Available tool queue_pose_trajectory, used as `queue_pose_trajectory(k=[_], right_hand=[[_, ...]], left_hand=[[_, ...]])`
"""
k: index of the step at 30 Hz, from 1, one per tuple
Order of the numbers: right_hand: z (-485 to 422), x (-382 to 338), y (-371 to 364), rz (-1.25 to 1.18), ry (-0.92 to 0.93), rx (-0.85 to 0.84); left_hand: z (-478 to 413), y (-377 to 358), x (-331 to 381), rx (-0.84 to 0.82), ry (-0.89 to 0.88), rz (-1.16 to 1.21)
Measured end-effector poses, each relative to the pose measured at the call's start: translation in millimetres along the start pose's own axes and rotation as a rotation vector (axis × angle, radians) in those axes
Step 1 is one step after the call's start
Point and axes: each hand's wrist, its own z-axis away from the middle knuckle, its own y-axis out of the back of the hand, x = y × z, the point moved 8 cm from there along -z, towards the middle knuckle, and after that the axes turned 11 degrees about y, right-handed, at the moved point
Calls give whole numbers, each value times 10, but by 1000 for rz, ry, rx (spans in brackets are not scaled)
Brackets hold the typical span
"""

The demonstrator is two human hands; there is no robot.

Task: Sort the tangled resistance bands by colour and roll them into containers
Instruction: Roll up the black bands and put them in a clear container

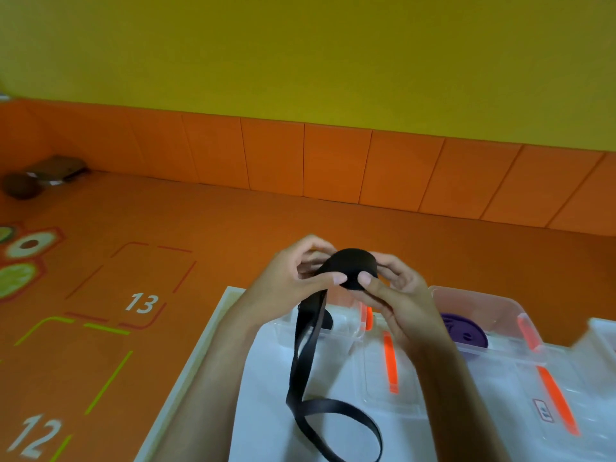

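Pinching band (353, 266): left hand (293, 278), right hand (396, 295)

Evenly and fairly brightly lit with diffuse light; source not determinable. No hard shadows found; only faint soft shading recorded on the white table (276, 378) beside the forearms. Noted pale glare on the clear containers (483, 303) at right centre, washing out walls and lids towards lower right. Heavily saturated across yellow wall (300, 45) and orange floor (216, 221). Observed wide-angle bowing: wall base curved, panel seams fanned towards left and right edges. Soft throughout, with no crisp detail anywhere. Recorded slight blur on left hand (290, 278) and right hand (396, 295), both pinching the black band (353, 266) at centre. Smeared floor numerals at lower left; indistinct brown shapes at upper left.
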Motion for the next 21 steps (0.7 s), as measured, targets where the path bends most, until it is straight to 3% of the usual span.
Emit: queue_pose_trajectory(k=[4, 10, 12, 15, 16, 21], right_hand=[[120, 197, -102, -236, -54, 10], [243, 353, -184, -402, -113, -1], [259, 269, -173, -251, -74, -40], [201, -37, -104, 415, 61, -110], [184, -99, -78, 511, 72, -118], [227, -175, 7, 288, 90, 74]], left_hand=[[-5, 5, -8, -39, 15, -63], [59, -25, 45, -31, -3, -72], [92, 4, 61, -24, -12, -76], [109, -6, 89, -72, -26, -177], [98, -21, 101, -76, -38, -213], [85, 13, 20, -5, -23, -6]])
